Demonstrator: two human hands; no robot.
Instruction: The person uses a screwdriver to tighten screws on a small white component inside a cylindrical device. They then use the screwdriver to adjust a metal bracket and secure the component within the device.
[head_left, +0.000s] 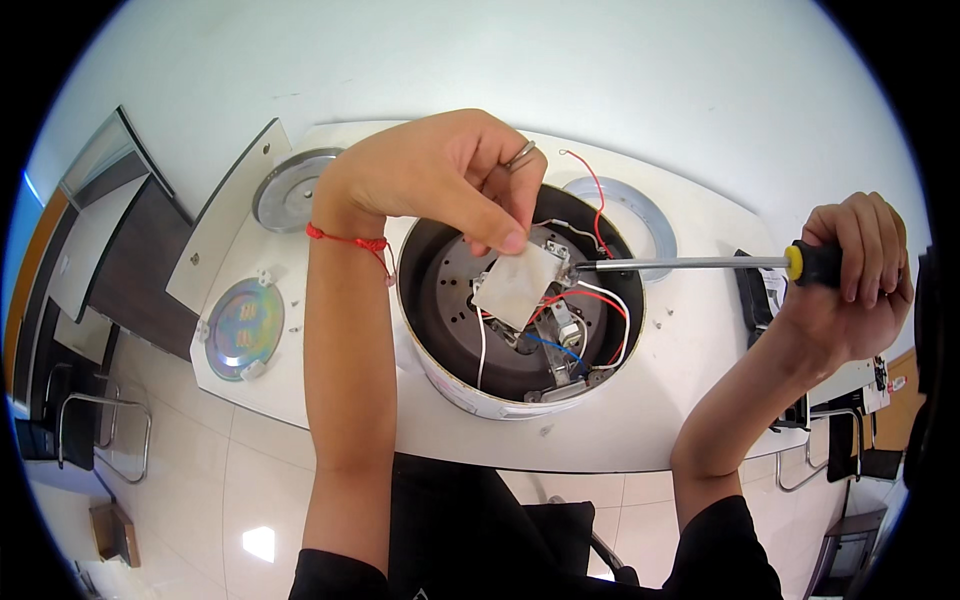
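We have the pot on the table, wires mostly inside it. Over the pot, the left hand pinches the sheet above the wires. The right hand is right of the pot, its screwdriver reaching left over it, tip just right of the sheet. Behind-left we get the pan, left the disc, behind-right the ring. The wall is behind.

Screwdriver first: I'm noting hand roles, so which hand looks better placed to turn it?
Probably the right hand: it grips the handle of the screwdriver, whose shaft extends over the round housing. The left hand is occupied, pinching the pale flat piece.
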